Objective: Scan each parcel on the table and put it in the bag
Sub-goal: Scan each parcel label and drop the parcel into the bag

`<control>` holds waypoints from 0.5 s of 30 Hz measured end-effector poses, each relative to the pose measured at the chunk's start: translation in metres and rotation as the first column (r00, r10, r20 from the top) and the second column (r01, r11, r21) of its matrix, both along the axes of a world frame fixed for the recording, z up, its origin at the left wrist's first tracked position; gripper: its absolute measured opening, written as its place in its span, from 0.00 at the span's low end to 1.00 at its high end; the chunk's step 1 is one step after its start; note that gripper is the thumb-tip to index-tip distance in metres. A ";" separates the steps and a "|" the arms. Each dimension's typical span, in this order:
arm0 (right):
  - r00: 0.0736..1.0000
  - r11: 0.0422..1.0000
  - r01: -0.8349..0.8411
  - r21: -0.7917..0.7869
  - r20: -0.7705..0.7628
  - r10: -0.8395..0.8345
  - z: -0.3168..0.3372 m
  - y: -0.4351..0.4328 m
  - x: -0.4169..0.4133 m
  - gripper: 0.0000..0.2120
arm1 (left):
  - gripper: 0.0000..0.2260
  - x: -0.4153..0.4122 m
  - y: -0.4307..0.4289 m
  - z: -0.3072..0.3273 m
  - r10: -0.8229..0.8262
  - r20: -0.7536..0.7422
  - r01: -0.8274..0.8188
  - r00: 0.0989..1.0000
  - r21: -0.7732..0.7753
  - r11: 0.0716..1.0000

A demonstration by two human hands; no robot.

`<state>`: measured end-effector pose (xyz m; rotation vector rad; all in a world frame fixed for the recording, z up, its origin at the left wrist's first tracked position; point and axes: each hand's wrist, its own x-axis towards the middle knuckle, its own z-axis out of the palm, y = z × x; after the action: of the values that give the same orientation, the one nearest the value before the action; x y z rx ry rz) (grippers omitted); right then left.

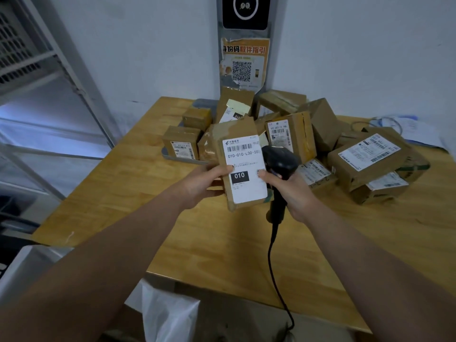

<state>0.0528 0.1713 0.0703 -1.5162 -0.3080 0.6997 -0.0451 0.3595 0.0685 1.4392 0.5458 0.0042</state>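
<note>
My left hand (206, 183) grips a flat brown parcel (240, 144) upright above the table, thumb on its white label reading 010. My right hand (293, 191) holds a black corded barcode scanner (280, 161) by the handle, right beside the parcel's right edge, and its thumb touches the label. The scanner head sits behind the label's upper right corner. A pile of several brown cardboard parcels (365, 161) lies on the wooden table (222, 243) behind and to the right. A white bag (167, 314) stands open below the table's near edge.
A pillar with a QR-code poster (243, 62) rises behind the pile. Metal shelving (37, 62) stands on the left. Papers and a cable (399, 124) lie at the table's far right. The scanner cord (274, 267) trails over the table's front edge.
</note>
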 end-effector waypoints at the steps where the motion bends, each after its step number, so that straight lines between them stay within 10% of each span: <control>1: 0.998 0.996 0.059 -0.066 0.012 -0.058 -0.001 0.001 0.001 0.08 | 0.14 0.001 0.002 -0.003 0.051 -0.012 -0.051 0.999 0.033 0.998; 15: 0.986 0.975 -0.021 -0.223 0.159 0.058 0.012 0.006 -0.032 0.15 | 0.21 0.000 0.010 -0.049 0.331 -0.028 -0.323 0.943 0.158 0.933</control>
<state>0.0206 0.1770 0.0821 -1.7890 -0.3968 0.6572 -0.0449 0.3692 0.0197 1.4833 0.8407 0.2786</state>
